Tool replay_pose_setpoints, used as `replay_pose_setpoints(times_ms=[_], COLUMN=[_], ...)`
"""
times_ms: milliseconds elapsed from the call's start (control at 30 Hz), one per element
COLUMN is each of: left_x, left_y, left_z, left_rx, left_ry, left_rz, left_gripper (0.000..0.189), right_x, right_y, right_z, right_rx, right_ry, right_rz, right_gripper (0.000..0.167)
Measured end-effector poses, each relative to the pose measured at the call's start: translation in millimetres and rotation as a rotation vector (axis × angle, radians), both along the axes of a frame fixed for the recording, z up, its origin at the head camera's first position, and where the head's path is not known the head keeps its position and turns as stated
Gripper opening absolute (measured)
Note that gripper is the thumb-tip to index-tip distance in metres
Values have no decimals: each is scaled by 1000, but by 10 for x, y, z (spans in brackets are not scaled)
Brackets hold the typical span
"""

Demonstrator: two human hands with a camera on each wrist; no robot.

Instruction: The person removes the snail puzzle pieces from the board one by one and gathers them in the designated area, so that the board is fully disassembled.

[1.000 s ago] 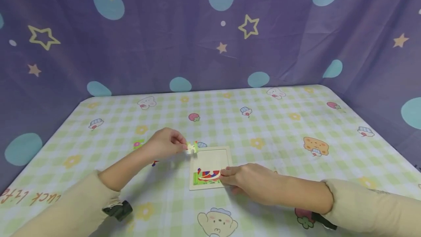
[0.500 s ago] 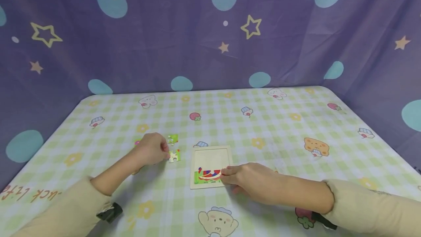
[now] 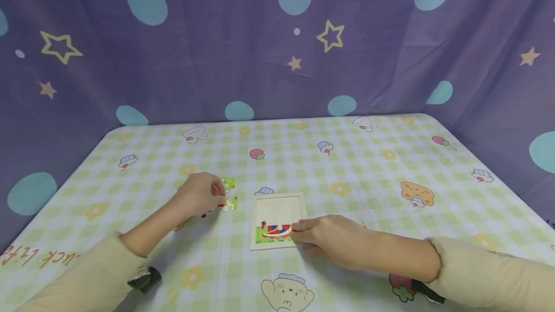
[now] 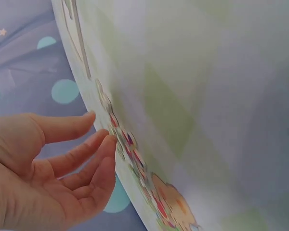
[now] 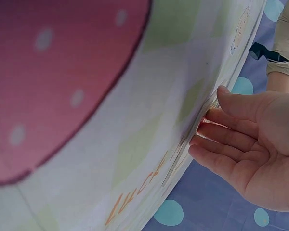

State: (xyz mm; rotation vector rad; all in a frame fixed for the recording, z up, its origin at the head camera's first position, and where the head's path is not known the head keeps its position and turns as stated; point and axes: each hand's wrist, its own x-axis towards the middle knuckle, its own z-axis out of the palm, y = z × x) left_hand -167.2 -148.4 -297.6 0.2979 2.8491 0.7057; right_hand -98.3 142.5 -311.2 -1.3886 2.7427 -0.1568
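Note:
A square wooden puzzle tray (image 3: 278,198) lies mid-table, with red, blue and green pieces (image 3: 273,231) along its near part. My right hand (image 3: 336,240) rests its fairly straight fingertips on the tray's right side, over the pieces there. Left of the tray, my left hand (image 3: 197,196) hovers low over loose jigsaw pieces. In the left wrist view its thumb stands apart from the fingers, and nothing shows between them. One green-edged piece (image 3: 230,204) lies at its fingertips, and a green piece (image 3: 228,184) sits just beyond. Other pieces (image 4: 135,149) are partly hidden under the hand.
A checked cloth (image 3: 368,172) with printed cartoons covers the table. Behind it hangs a purple curtain (image 3: 243,61) with stars and dots. A dark wrist camera (image 3: 145,279) sits on the left sleeve.
My left hand has carried a pale, green-edged piece leftward from the tray's far left corner and let it go among the loose pieces. The right hand has stayed on the tray.

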Motion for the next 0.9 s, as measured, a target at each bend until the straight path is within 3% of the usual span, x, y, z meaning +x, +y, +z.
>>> replay_pose_setpoints(times_ms=[200,333,533,733,900], left_x=[70,213,389,466,513], left_y=[152,317,453,530,577], left_z=[-6,-9,-17,-22,-25], left_rx=[47,84,102,91,85], left_ry=[18,-48,-37,-82,-79], left_rz=[-118,-160,-252,-189,-136], left_gripper=[7,11,14,16,20], right_x=[-7,-6,-3,-3,1], right_y=[8,4,-6,-2,-15], right_z=[4,-1,1,2,-8], right_rx=[-17,-27,-22,-18,-10], right_ry=[-7,-5,-25,-23,-36], right_rz=[-1,0,-14,-9,-17], right_gripper=[38,37,37,36,36])
